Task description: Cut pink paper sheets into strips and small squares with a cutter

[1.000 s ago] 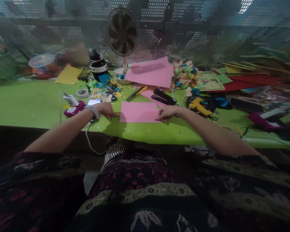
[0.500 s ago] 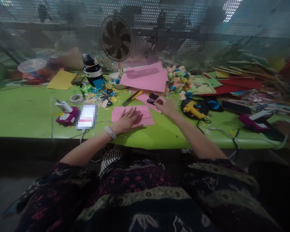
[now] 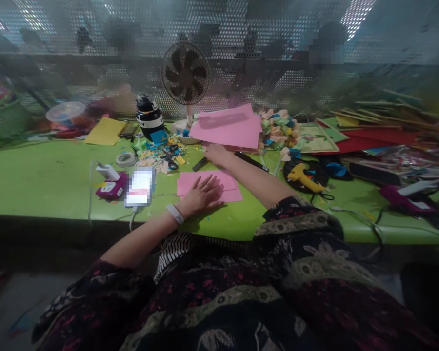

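Your open left hand (image 3: pixel 204 192) rests on paper (image 3: pixel 228 186), likely light, creasable, best edge-held; your right hand (image 3: pixel 215 153), twelve o'clock, hides its grip.

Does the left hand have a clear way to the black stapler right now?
Probably not: the right forearm crosses in front of the black stapler, between it and the left hand, which lies flat on the pink paper.
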{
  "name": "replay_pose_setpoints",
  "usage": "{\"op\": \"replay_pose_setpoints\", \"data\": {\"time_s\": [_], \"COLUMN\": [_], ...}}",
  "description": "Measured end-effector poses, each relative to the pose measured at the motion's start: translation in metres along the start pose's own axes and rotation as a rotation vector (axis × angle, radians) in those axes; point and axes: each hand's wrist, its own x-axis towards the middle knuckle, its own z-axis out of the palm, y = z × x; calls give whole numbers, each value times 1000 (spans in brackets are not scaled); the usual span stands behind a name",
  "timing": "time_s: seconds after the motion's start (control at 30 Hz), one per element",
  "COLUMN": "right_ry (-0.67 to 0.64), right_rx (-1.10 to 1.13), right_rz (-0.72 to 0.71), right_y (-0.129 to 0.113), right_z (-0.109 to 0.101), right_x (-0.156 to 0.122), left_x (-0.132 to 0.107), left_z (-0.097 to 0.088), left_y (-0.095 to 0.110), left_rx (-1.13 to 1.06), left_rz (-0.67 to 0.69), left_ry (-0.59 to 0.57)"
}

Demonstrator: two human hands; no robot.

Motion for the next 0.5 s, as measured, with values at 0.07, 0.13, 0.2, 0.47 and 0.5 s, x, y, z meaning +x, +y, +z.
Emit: {"op": "replay_pose_setpoints", "data": {"time_s": [0.07, 0.13, 0.2, 0.47, 0.5], "right_ry": [23, 85, 161, 44, 17], "right_rx": [-76, -174, -234, -279, -296], "right_rz": [23, 14, -26, -4, 7], "right_y": [0, 0, 0, -4, -6], "right_z": [-1, -6, -13, -10, -7], "right_x": [5, 3, 0, -3, -1], "left_x": [1, 1, 1, 3, 3], "left_z": [2, 2, 0, -1, 0], "left_y": [0, 1, 2, 0, 0], "left_rx": [12, 9, -4, -20, -21], "left_rz": [-16, -16, -13, -21, -27], "left_ry": [0, -4, -16, -61, -60]}}
